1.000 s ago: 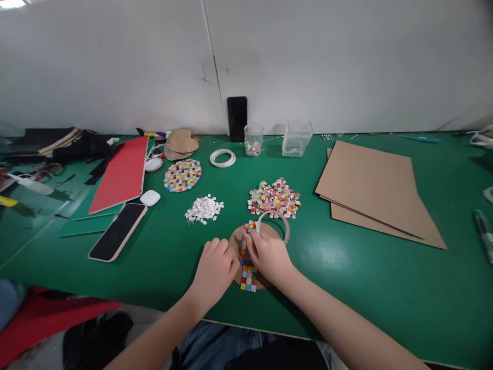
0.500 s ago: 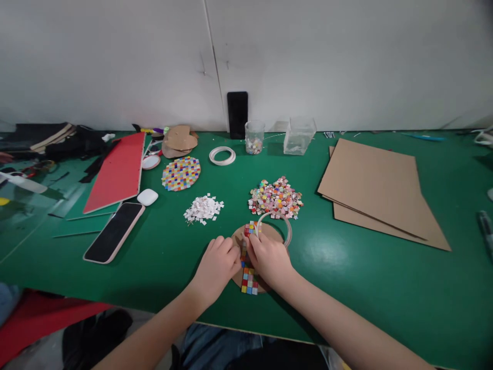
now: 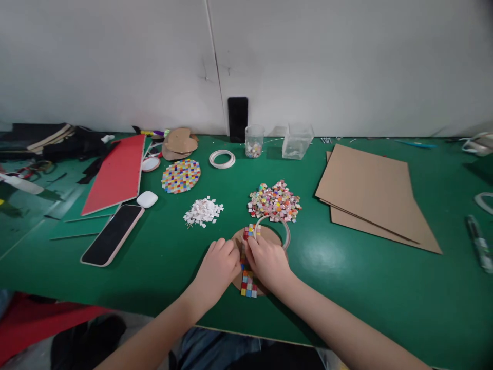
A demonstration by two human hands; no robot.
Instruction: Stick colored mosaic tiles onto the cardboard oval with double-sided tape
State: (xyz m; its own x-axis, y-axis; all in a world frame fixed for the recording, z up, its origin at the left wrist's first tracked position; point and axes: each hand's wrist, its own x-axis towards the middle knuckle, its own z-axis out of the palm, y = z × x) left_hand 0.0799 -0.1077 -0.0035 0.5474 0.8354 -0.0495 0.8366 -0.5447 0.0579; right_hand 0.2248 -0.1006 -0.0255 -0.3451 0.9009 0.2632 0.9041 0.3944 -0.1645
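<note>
A round cardboard disc (image 3: 236, 281) lies near the table's front edge, with a strip of coloured square tiles (image 3: 249, 284) running down its middle. My left hand (image 3: 219, 263) rests at the disc's left side, fingers curled in against the strip; what they hold, if anything, is hidden. From the right, my right hand (image 3: 268, 261) presses its closed fingers at the strip, and a loop of whitish tape (image 3: 287, 232) stands up beside its knuckles. Just behind the disc sits a pile of coloured tiles (image 3: 274, 200). White tiles (image 3: 203, 211) are heaped to the left.
Cardboard sheets (image 3: 370, 190) lie at right. At left are a phone (image 3: 112, 235), a white case (image 3: 147, 199) and a red board (image 3: 115, 174). Behind stand a tile cup (image 3: 254, 142), a clear box (image 3: 298, 142) and another phone (image 3: 238, 119). A tiled disc (image 3: 181, 176) and tape roll (image 3: 222, 159) lie back left.
The whole view has shifted slightly, and more of the marker shows at the right edge. Both hands stay at the strip in nearly the same pose.
</note>
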